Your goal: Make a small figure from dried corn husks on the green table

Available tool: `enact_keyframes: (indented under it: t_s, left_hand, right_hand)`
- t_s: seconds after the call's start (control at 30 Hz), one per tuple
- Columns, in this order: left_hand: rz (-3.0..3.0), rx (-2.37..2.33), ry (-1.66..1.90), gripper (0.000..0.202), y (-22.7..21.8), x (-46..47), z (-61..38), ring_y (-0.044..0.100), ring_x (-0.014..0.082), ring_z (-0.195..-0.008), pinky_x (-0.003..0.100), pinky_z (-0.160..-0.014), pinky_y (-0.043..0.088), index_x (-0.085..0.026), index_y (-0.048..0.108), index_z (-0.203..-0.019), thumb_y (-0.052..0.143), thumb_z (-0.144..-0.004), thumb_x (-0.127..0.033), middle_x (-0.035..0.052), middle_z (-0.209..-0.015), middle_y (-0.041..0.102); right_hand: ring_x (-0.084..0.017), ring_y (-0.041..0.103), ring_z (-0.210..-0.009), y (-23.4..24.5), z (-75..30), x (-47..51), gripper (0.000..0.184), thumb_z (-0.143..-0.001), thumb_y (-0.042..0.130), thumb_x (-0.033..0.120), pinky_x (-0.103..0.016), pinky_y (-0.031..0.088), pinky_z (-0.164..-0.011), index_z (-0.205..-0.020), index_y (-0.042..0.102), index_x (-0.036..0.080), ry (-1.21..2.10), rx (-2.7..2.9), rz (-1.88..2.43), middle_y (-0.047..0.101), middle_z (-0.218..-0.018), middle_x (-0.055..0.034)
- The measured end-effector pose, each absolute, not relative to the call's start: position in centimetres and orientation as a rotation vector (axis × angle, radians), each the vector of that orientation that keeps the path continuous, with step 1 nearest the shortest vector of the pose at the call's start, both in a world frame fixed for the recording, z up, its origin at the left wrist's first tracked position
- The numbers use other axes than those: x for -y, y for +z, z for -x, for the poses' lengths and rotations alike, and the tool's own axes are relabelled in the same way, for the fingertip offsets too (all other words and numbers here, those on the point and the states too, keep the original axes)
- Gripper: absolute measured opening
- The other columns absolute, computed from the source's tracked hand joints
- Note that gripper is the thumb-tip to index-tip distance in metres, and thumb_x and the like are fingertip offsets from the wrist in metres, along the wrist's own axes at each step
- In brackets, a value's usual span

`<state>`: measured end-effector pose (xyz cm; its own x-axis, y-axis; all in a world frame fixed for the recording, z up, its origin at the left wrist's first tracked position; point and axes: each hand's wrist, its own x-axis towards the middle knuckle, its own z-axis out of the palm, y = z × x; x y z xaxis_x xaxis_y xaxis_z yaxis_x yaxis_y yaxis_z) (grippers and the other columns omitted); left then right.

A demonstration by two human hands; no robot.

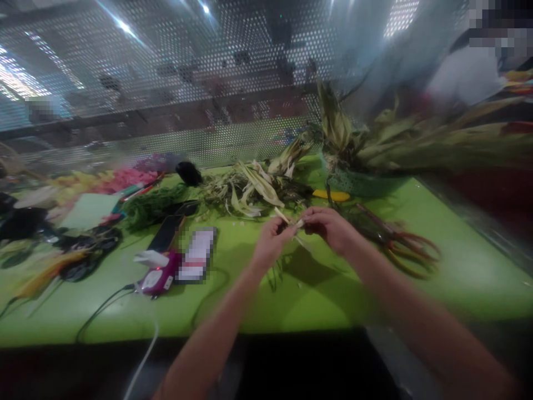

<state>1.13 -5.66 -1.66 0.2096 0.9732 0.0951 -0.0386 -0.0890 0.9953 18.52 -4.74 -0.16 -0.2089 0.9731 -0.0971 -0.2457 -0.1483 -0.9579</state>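
Observation:
My left hand (275, 238) is closed on a pale strip of corn husk (283, 215), whose end sticks up above the fingers. My right hand (325, 223) pinches the same piece close beside the left, so the fingertips nearly meet. A thin tail of husk hangs below them over the table. Just beyond my hands lies a loose pile of dried corn husks (258, 186), green and straw-coloured. A yellow-handled tool (332, 195) rests behind my right hand. To the right lie large scissors (410, 250) with reddish and yellow handles. Fine detail between the fingers is blurred.
On the green table (333, 311), left of my hands, are a lit phone (196, 255), a purple device (158, 278) with a cable, and a dark phone (166, 233). A glue gun (50, 272) lies far left. A green basket (362, 180) of husks stands behind; a perforated screen (187, 66) backs the table.

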Motion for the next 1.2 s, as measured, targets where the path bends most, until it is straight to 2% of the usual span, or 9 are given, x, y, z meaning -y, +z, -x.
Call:
enact_keyframes:
  t_s: [0.23, 0.53, 0.73, 0.9, 1.03, 1.2]
  left_hand:
    - [-1.278, -0.831, 1.065, 0.021, -1.6, 5.5, -0.1, 0.047, 0.0079, -0.061, 0.021, -0.057, 0.034, -0.015, 0.068, -0.08, 0.076, -0.066, -0.028, -0.0002, -0.07, 0.058]
    - [-1.096, -0.841, 1.058, 0.022, -1.6, 5.2, -0.4, 0.041, 0.0037, -0.053, 0.018, -0.05, 0.027, -0.014, 0.065, -0.08, 0.075, -0.065, -0.027, -0.0024, -0.066, 0.055]
    - [-0.904, -0.806, 1.019, 0.023, -1.6, 5.0, -0.8, 0.03, 0.0013, -0.043, 0.019, -0.044, 0.018, -0.015, 0.054, -0.072, 0.073, -0.062, -0.025, -0.0075, -0.054, 0.041]
    - [-0.776, -0.774, 0.997, 0.028, -1.9, 4.9, -1.0, 0.028, 0.0004, -0.042, 0.017, -0.042, 0.017, -0.016, 0.048, -0.072, 0.072, -0.062, -0.023, -0.0092, -0.055, 0.037]
    - [-0.755, -0.76, 0.991, 0.029, -2.0, 4.9, -1.1, 0.028, 0.0001, -0.042, 0.016, -0.042, 0.016, -0.016, 0.047, -0.072, 0.073, -0.062, -0.023, -0.0093, -0.055, 0.035]
    - [-0.797, -0.754, 0.968, 0.028, -1.9, 5.1, -1.4, 0.025, -0.0003, -0.041, 0.018, -0.042, 0.011, -0.015, 0.048, -0.069, 0.073, -0.061, -0.024, -0.009, -0.053, 0.035]
  right_hand:
    - [-0.01, 0.052, -0.057, 0.6, -19.2, 4.7, 0.009, -0.058, 0.063, 0.012, -0.024, 0.043, -0.055, -0.064, 0.068, 0.016, 1.777, 1.105, 0.896, 0.063, -0.063, -0.0006]
    - [-0.01, 0.054, -0.057, 0.7, -19.3, 4.8, 0.007, -0.06, 0.069, 0.013, -0.023, 0.044, -0.057, -0.066, 0.07, 0.016, 1.73, 1.158, 0.86, 0.063, -0.061, 0.0005]
    - [-0.01, 0.056, -0.062, 0.5, -18.8, 5.0, 0.014, -0.061, 0.076, 0.018, -0.024, 0.046, -0.062, -0.074, 0.07, 0.017, 1.548, 1.212, 0.874, 0.066, -0.071, 0.0013]
    - [-0.012, 0.059, -0.071, 0.4, -18.1, 5.2, 0.023, -0.064, 0.079, 0.025, -0.027, 0.048, -0.068, -0.083, 0.07, 0.017, 1.407, 1.372, 0.913, 0.068, -0.078, -0.0007]
    - [-0.011, 0.056, -0.065, 0.5, -17.7, 5.4, 0.02, -0.068, 0.077, 0.031, -0.026, 0.046, -0.063, -0.077, 0.066, 0.017, 1.238, 1.437, 0.962, 0.064, -0.072, 0.0003]
    - [-0.011, 0.052, -0.061, 0.6, -17.7, 5.6, 0.008, -0.07, 0.067, 0.023, -0.024, 0.042, -0.059, -0.069, 0.062, 0.017, 1.082, 1.446, 1.058, 0.058, -0.064, 0.0025]
